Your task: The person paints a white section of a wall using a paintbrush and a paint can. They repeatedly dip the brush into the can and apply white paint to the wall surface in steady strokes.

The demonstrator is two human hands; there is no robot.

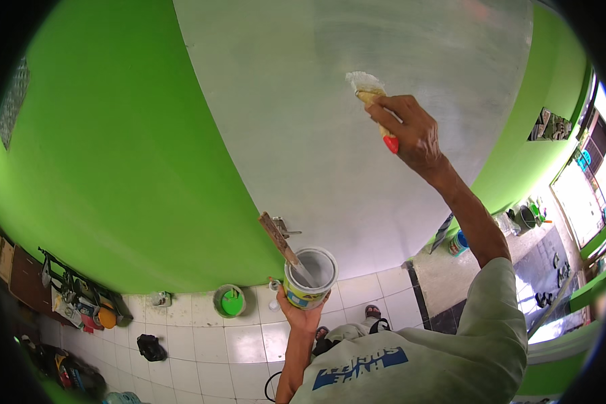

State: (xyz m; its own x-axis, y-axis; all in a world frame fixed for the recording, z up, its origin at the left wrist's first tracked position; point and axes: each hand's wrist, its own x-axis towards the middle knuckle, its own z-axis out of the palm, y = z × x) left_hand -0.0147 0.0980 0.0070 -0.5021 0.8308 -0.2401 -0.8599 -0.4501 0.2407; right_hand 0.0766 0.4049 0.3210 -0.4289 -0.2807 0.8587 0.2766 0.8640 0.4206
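My right hand (409, 126) grips a paintbrush (371, 96) with a red-tipped handle, its pale bristles against the upper part of a grey-white door (303, 131). Low in front of me, my left hand (303, 315) holds a paint can (305, 298) from beneath, the fingers around its base. Inside the can, whose inner wall is coated grey-white, leans a wooden stick (278, 237) with a paint-smeared lower end. The door's metal handle (281, 227) shows just behind the stick. How much paint the can holds, I cannot tell.
Green wall (131, 151) flanks the door. On the tiled floor stand a bucket of green paint (231, 301), a black plastic bag (151, 347) and a cluttered rack (83, 298). A blue can (458, 243) and a dark bucket (525, 217) stand on the right, beyond the dark threshold strip.
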